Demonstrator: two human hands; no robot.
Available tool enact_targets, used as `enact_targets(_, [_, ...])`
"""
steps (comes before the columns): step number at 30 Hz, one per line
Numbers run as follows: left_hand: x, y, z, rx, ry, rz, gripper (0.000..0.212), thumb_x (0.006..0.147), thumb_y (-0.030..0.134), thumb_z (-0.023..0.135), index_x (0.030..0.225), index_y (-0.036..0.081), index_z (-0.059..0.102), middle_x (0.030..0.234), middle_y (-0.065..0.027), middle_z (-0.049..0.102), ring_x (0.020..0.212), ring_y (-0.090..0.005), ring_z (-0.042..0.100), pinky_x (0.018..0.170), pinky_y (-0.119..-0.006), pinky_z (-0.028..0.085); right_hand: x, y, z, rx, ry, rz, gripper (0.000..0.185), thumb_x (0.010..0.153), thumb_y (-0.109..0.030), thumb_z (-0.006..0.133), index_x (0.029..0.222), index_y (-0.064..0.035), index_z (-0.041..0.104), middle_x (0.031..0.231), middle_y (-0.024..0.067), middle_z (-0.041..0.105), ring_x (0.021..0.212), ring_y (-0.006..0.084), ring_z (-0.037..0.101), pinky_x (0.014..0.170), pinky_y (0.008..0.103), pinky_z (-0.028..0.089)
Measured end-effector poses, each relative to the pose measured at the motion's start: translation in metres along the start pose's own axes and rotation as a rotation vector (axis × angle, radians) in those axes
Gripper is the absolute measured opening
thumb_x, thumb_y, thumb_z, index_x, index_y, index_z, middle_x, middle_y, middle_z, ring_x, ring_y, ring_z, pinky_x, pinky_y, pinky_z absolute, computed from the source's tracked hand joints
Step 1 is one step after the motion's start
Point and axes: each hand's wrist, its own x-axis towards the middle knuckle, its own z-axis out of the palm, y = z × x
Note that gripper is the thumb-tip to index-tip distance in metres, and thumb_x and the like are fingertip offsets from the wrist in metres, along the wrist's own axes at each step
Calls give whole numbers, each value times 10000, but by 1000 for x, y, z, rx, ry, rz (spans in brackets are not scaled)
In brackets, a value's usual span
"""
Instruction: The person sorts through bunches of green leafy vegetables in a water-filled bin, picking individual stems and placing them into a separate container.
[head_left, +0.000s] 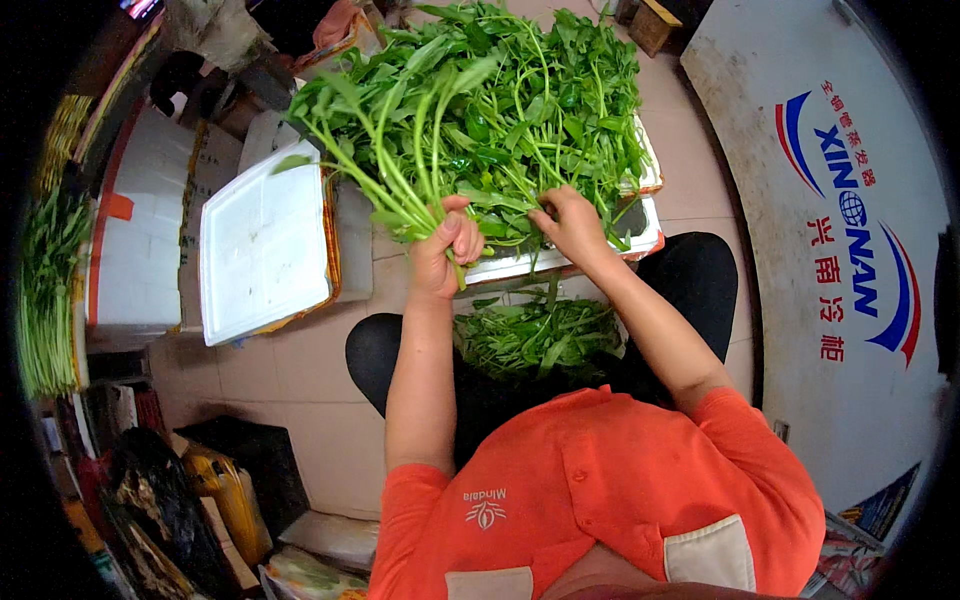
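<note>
A bunch of long-stemmed leafy greens (405, 187) is gripped in my left hand (448, 251), its stem ends poking out below the fist and its leaves fanning up to the left. My right hand (571, 225) touches leaves and stems at the near edge of a large heap of the same greens (555, 90), thumb and fingertips pinched together; whether a stem is between them I cannot tell. The heap lies on a white foam box (651, 234). Between my knees, below the box, is a smaller pile of loose leaves (540, 337).
On the left, a white foam lid (266, 240) lies near taller white boxes (139, 225), with upright bundled greens (52, 300) beyond. A big white freezer (787, 225) stands on the right. Bags (225, 495) and a black box (255, 450) sit on the tiled floor at lower left.
</note>
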Motion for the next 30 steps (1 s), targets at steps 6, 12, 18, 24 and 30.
enact_targets(6, [0,1,-4,-13,-39,79,175,834,183,562,957,58,554,567,-19,483,470,-111,406,454,-247,322,24,2,-10,97,-13,45,143,730,-121,639,768,8,593,740,101,559,668,252,548,611,366,444])
enact_targets(12, [-6,-4,-8,-90,111,50,159,807,143,599,924,48,548,601,-37,503,495,-137,426,476,-286,345,39,-21,-40,1137,87,478,132,777,-125,634,852,-36,573,645,-6,553,488,46,450,418,163,334])
enact_targets(18, [1,-17,3,-54,161,-21,146,798,116,604,909,45,540,666,-52,518,550,-146,460,503,-284,378,34,-3,-44,1325,-20,586,205,773,-67,613,955,-24,532,779,37,574,556,74,485,456,172,381])
enact_targets(24, [1,-28,2,154,262,-13,175,766,81,637,897,17,541,772,-74,573,621,-133,512,562,-253,441,13,-13,-25,1418,-238,555,314,774,-34,610,1071,-40,508,963,75,600,756,91,557,609,190,457])
enact_targets(30, [2,-45,8,300,256,-58,235,725,29,674,929,3,560,832,-79,596,677,-133,543,588,-246,452,-1,-21,-8,1359,-251,536,287,756,-35,632,1029,-8,546,874,53,617,692,94,572,591,187,455])
